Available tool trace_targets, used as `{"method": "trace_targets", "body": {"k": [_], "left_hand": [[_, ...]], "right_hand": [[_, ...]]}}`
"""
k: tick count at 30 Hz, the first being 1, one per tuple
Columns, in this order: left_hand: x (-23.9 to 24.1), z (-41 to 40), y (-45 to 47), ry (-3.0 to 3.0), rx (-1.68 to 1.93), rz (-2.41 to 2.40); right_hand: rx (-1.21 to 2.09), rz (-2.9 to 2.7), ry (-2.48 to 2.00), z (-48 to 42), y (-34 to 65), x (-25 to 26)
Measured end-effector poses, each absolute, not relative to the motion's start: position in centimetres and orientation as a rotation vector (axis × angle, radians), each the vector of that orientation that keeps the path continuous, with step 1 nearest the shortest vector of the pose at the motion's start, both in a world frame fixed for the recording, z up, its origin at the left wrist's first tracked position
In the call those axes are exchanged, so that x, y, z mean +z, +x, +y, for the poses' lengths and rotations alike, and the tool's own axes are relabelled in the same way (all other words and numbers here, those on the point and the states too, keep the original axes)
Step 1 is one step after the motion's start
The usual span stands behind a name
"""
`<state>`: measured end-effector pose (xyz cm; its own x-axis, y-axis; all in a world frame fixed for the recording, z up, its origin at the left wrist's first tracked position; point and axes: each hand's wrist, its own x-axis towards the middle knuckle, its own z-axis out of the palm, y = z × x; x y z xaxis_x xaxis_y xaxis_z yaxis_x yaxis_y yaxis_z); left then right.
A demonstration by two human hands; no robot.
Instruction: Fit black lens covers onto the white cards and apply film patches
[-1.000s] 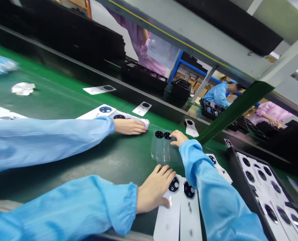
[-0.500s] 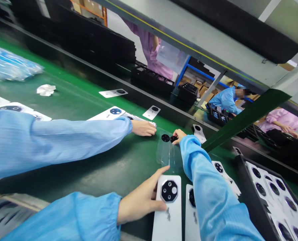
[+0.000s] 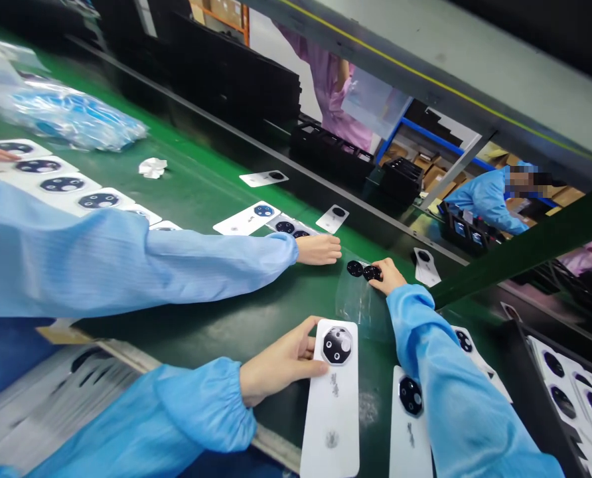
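Note:
My left hand (image 3: 283,362) grips the left edge of a white phone back panel (image 3: 332,405), thumb on its face and fingers behind. The panel has a black octagonal camera plate near its top and grey script below. Farther up the bench, my right hand (image 3: 388,276) pinches a round black camera lens cover (image 3: 372,273) at the end of a clear plastic film (image 3: 358,302). A second black lens cover (image 3: 354,268) lies beside it on the film. Another white back panel (image 3: 409,431) lies by my right sleeve, partly hidden.
A co-worker's sleeved arm (image 3: 216,265) reaches in from the left, its hand (image 3: 319,249) beside a packet of lens covers (image 3: 286,227). White panels (image 3: 101,199) line the left. A black tray (image 3: 539,392) of panels stands at right. A green post (image 3: 519,245) slants behind my right arm.
The view has swung left, shifting the bench rightward. My left hand has moved the panel away from the neighbouring one, opening a gap. My right hand stays at the lens cover.

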<state>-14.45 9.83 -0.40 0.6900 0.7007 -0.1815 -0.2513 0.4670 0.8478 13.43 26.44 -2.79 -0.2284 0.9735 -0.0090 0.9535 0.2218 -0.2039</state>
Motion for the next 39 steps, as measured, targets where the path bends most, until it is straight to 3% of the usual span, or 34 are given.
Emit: {"method": "trace_targets", "body": {"k": [13,25,31,39], "left_hand": [[-0.3,9.9,-14.7,0.89,0.589,0.516],[-0.4,10.0,-14.5,0.856,0.587,0.523],[-0.8,10.0,-14.2,0.842,0.575,0.585],[-1.3,9.9,-13.8,0.831,0.577,0.549]], "right_hand": [[0.369,-2.282,-1.898,27.0,14.8,-2.9],[0.395,-2.093,-1.895,25.0,14.3,1.5],[0.48,-2.071,-1.811,19.7,14.3,5.5],[0.846,-2.053,-1.722,9.0,11.2,7.8]]}}
